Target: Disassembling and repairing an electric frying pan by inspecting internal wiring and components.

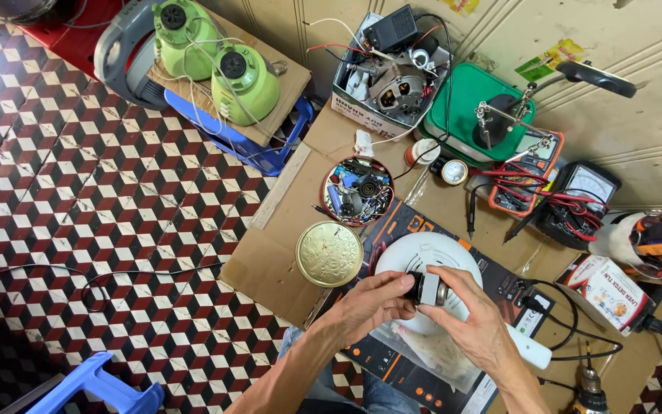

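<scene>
Both hands, left (369,305) and right (478,326), had fingers closed on a small motor (427,289) above a white disc (423,257); a gold lid (329,254) and parts tin (358,191) lay near.

Bright even light, soft shadows, sharp focus.

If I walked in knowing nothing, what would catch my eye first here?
Probably the two hands low in the middle: the left hand and right hand both hold a small dark cylindrical part over a white round housing. Just left lies a gold embossed tin lid, with an open tin of small parts behind it. Two green appliance bases stand top left.
</scene>
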